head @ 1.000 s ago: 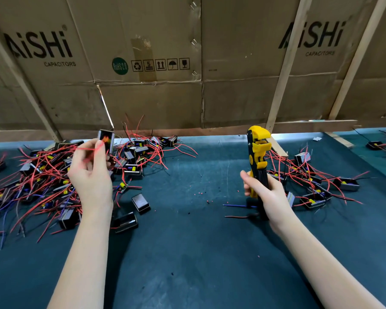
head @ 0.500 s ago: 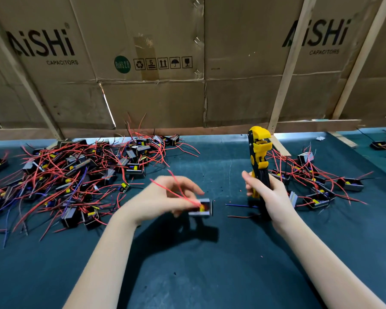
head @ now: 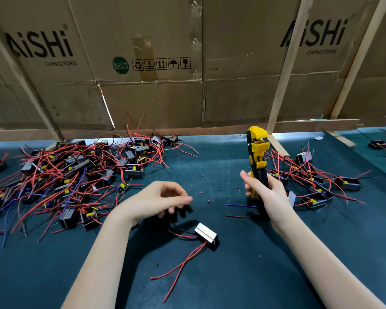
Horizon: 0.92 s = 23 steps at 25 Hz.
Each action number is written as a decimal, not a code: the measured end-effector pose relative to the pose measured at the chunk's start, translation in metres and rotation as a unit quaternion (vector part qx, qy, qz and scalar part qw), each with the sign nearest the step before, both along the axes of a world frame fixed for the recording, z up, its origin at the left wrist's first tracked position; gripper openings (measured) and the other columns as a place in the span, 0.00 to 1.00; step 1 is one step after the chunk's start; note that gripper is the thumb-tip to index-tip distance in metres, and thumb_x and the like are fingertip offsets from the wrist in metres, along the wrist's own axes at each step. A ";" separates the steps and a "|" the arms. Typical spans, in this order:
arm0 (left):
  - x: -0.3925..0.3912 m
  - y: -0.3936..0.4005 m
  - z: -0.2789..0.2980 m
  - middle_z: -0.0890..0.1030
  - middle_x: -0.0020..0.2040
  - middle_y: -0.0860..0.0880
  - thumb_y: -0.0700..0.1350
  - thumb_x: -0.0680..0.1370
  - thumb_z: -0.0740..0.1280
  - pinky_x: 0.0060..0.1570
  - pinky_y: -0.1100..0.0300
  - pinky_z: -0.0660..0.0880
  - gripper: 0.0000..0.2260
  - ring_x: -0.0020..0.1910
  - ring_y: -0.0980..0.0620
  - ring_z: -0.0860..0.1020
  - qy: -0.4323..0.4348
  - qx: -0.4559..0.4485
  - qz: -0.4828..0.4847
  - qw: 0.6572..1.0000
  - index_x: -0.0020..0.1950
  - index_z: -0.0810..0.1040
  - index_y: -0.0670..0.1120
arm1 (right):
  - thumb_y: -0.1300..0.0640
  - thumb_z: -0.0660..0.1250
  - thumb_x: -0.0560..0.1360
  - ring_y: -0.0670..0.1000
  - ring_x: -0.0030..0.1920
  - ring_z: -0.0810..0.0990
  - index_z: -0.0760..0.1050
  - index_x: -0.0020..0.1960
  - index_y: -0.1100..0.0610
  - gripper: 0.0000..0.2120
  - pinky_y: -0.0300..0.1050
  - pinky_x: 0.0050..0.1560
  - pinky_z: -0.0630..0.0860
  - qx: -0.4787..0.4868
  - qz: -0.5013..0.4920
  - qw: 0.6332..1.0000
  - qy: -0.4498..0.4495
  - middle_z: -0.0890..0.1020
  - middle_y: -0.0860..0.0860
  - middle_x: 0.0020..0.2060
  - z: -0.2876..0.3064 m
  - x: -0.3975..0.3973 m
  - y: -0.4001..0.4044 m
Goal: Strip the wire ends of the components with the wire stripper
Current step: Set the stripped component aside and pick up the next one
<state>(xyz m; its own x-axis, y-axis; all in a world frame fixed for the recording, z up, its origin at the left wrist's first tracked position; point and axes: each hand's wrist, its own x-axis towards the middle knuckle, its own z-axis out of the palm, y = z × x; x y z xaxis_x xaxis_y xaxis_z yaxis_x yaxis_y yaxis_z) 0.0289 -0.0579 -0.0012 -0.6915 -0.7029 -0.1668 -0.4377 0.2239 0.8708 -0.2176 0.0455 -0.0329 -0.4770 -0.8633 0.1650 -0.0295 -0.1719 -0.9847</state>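
Two bare hands work above a dark teal tabletop point(head: 232, 286). The right hand point(head: 269, 195) grips the handles of a yellow-and-black wire stripper point(head: 256, 150), its fingers curled round the tool, which stands upright with the jaw end pointing up and away from the person. The left hand point(head: 158, 200) hovers just above the tabletop, holding nothing; its fingers point(head: 183, 199) are loosely curled and relaxed, tips pointing right.

One component point(head: 206, 235), a small black box with a pale upper face, lies on the tabletop near and to the right of the left hand, apart from it. Red wires point(head: 183, 262) run from it toward the person, and another red wire leaves it to the left.

A large pile of components point(head: 76, 175) with tangled red and blue wires fills the left of the tabletop. A smaller pile point(head: 310, 177) lies to the right, behind the right hand. Small red scraps of insulation point(head: 202, 193) dot the tabletop between the hands. A loose blue wire point(head: 239, 205) and a dark red wire point(head: 239, 217) lie beside the right hand. Cardboard sheets point(head: 165, 63) printed "AiSHi CAPACITORS", braced by wooden battens point(head: 285, 70), close the far edge.
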 end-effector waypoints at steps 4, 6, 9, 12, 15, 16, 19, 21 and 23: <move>0.019 -0.011 0.002 0.75 0.32 0.50 0.53 0.68 0.79 0.24 0.67 0.60 0.15 0.26 0.57 0.68 -0.032 0.039 -0.022 0.998 0.45 0.79 0.46 | 0.42 0.74 0.65 0.48 0.38 0.73 0.74 0.42 0.56 0.19 0.43 0.45 0.73 0.001 -0.013 1.000 -0.006 0.73 0.49 0.34 0.001 -0.002 0.000; 0.022 -0.011 0.003 0.77 0.35 0.48 0.51 0.67 0.79 0.26 0.65 0.61 0.15 0.28 0.56 0.69 -0.073 0.062 -0.110 0.989 0.49 0.80 0.48 | 0.41 0.75 0.65 0.47 0.38 0.73 0.74 0.42 0.57 0.21 0.43 0.45 0.73 -0.001 -0.017 1.000 -0.003 0.74 0.49 0.34 0.000 -0.004 0.001; 0.021 -0.011 0.000 0.78 0.35 0.49 0.47 0.68 0.79 0.29 0.65 0.66 0.11 0.30 0.54 0.71 -0.117 0.050 -0.167 0.978 0.47 0.84 0.49 | 0.42 0.73 0.65 0.47 0.38 0.73 0.75 0.43 0.58 0.20 0.43 0.45 0.74 0.001 -0.014 1.000 0.001 0.73 0.50 0.35 -0.001 -0.002 0.000; 0.016 -0.009 -0.004 0.79 0.32 0.49 0.46 0.71 0.77 0.28 0.66 0.67 0.04 0.28 0.54 0.74 -0.126 0.035 -0.151 0.980 0.41 0.83 0.49 | 0.43 0.73 0.65 0.47 0.38 0.73 0.74 0.42 0.57 0.19 0.42 0.45 0.73 0.001 -0.014 1.000 0.003 0.73 0.50 0.35 0.000 -0.003 0.000; 0.006 -0.006 -0.005 0.80 0.31 0.49 0.42 0.75 0.73 0.28 0.67 0.70 0.03 0.27 0.53 0.78 -0.073 0.028 -0.101 0.992 0.42 0.82 0.46 | 0.42 0.76 0.65 0.47 0.38 0.73 0.73 0.40 0.56 0.20 0.39 0.43 0.73 0.001 -0.018 1.000 0.006 0.73 0.50 0.35 0.000 -0.005 0.001; 0.002 -0.006 -0.005 0.81 0.32 0.48 0.38 0.76 0.72 0.30 0.66 0.71 0.02 0.29 0.51 0.79 -0.031 0.016 -0.067 0.997 0.44 0.81 0.43 | 0.42 0.76 0.65 0.48 0.38 0.73 0.73 0.40 0.56 0.20 0.39 0.42 0.73 0.001 -0.017 1.000 0.007 0.73 0.50 0.35 0.000 -0.005 0.002; -0.012 -0.003 -0.007 0.83 0.42 0.43 0.33 0.77 0.68 0.38 0.63 0.77 0.08 0.38 0.49 0.82 0.076 -0.010 0.027 0.997 0.54 0.80 0.41 | 0.41 0.75 0.65 0.49 0.39 0.73 0.74 0.42 0.58 0.22 0.41 0.44 0.73 0.002 -0.014 1.000 0.007 0.73 0.51 0.36 0.000 -0.004 0.001; -0.020 -0.001 -0.011 0.82 0.43 0.44 0.36 0.77 0.69 0.36 0.62 0.77 0.11 0.36 0.51 0.82 0.109 0.006 0.097 0.989 0.58 0.76 0.43 | 0.41 0.77 0.65 0.49 0.39 0.73 0.74 0.42 0.58 0.23 0.41 0.44 0.73 0.008 -0.014 1.000 0.012 0.72 0.52 0.36 0.000 -0.003 0.001; -0.021 -0.003 -0.013 0.80 0.32 0.47 0.45 0.77 0.71 0.30 0.63 0.73 0.06 0.26 0.54 0.76 0.050 -0.061 0.174 0.982 0.48 0.77 0.44 | 0.41 0.76 0.66 0.48 0.38 0.73 0.73 0.41 0.58 0.22 0.37 0.42 0.73 0.015 -0.012 1.000 0.019 0.72 0.52 0.36 0.001 -0.002 0.001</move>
